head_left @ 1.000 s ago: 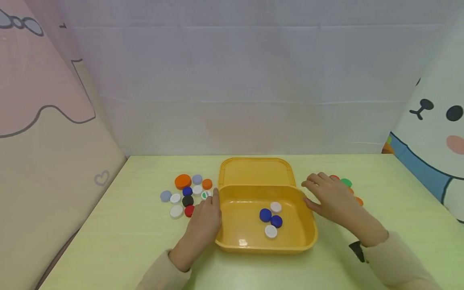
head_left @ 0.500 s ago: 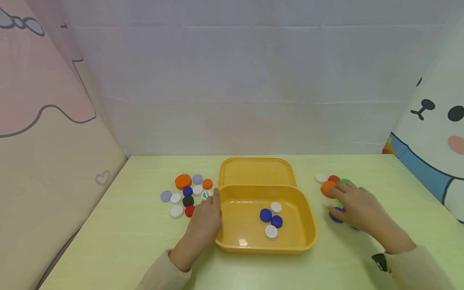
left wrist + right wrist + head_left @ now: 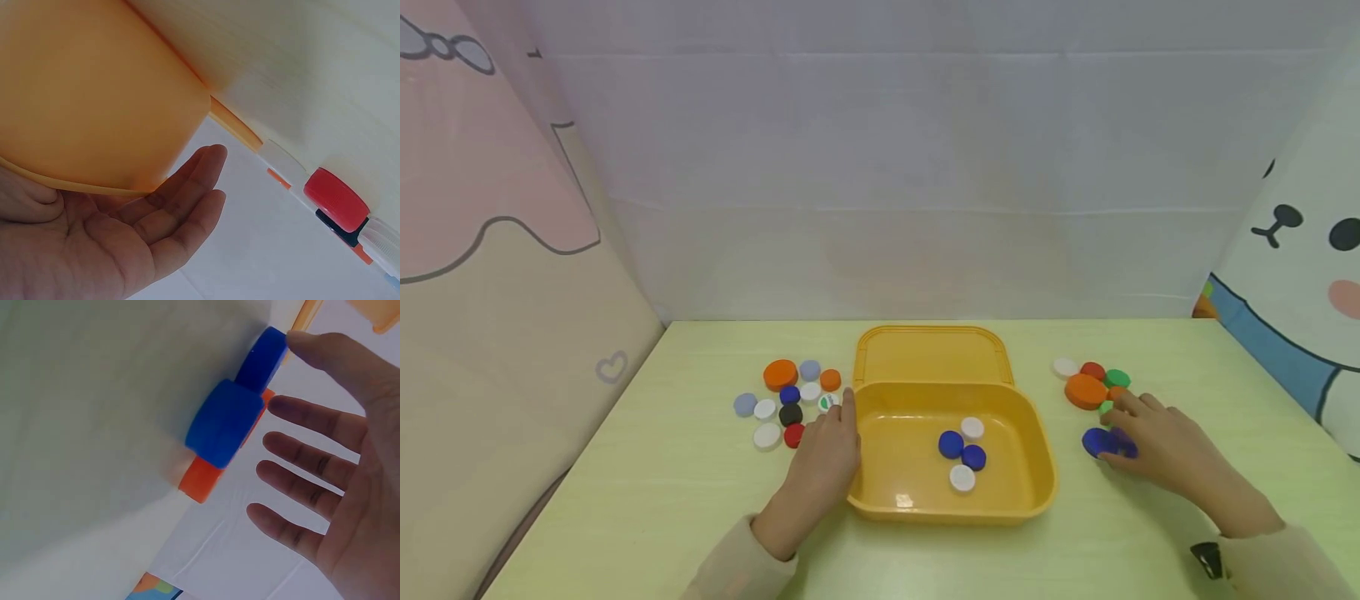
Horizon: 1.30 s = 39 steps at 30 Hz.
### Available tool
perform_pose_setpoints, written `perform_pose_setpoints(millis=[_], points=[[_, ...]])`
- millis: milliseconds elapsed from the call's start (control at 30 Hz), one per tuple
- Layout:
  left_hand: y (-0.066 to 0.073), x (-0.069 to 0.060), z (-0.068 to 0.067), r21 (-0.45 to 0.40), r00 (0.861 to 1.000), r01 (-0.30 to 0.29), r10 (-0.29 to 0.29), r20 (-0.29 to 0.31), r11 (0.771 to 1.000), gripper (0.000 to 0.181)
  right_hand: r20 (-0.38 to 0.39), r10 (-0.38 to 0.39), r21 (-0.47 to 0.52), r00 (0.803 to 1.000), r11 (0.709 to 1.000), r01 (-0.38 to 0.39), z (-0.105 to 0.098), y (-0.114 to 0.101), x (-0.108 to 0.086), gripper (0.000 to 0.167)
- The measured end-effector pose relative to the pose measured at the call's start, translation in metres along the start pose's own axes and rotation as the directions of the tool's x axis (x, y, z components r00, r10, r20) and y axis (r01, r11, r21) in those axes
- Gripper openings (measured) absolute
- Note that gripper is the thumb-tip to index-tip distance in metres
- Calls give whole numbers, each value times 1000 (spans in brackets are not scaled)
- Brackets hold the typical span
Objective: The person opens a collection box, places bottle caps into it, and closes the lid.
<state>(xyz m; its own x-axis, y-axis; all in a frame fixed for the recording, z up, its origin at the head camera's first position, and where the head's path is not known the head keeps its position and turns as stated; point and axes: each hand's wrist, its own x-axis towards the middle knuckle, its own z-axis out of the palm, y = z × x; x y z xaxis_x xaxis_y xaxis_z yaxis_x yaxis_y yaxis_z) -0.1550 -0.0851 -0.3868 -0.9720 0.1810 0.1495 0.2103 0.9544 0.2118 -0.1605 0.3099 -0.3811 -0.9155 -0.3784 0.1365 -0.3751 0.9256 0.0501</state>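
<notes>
A yellow plastic box (image 3: 895, 492) stands in the middle of the table with white and blue bottle caps (image 3: 951, 444) on its floor. My left hand (image 3: 826, 467) rests against the box's left rim, its fingers loosely extended in the left wrist view. At the right, my right hand (image 3: 1168, 446) hovers low beside two blue bottle caps (image 3: 1097, 442). Its fingers are spread and nearly straight, with the thumb tip close to one cap; I cannot tell whether it touches. One blue bottle cap (image 3: 226, 423) faces the palm in the right wrist view.
Behind the box lies its yellow lid (image 3: 932, 354). Left of it several mixed caps are grouped, among them a large orange cap (image 3: 780, 375) and a red cap (image 3: 794, 436). Beyond the right hand are another orange cap (image 3: 1086, 391), a white cap (image 3: 1065, 367) and a green cap (image 3: 1117, 379).
My right hand has moved from beside the box's right rim rightward to the blue caps, uncovering the white, red and orange caps there. The left hand has stayed at the rim.
</notes>
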Motion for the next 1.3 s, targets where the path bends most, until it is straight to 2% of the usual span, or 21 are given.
perform_pose_setpoints(millis=[167, 333, 533, 1033, 1300], points=[[1, 0, 0, 3, 1000, -2, 2, -5, 1000, 49, 43, 24, 12, 999, 1000, -24, 4, 3, -1, 40], [1, 1, 0, 3, 1000, -7, 7, -15, 1000, 49, 38, 23, 23, 999, 999, -24, 6, 6, -1, 40], [1, 1, -1, -7, 1000, 12, -12, 10, 1000, 49, 51, 25, 32, 998, 999, -27, 6, 6, -1, 40], [3, 0, -3, -10, 999, 24, -24, 33, 1000, 50, 44, 15, 64, 999, 998, -18, 11, 8, 0, 38], [2, 0, -3, -10, 999, 25, -25, 35, 1000, 50, 66, 13, 60, 998, 998, -17, 11, 7, 2, 39]])
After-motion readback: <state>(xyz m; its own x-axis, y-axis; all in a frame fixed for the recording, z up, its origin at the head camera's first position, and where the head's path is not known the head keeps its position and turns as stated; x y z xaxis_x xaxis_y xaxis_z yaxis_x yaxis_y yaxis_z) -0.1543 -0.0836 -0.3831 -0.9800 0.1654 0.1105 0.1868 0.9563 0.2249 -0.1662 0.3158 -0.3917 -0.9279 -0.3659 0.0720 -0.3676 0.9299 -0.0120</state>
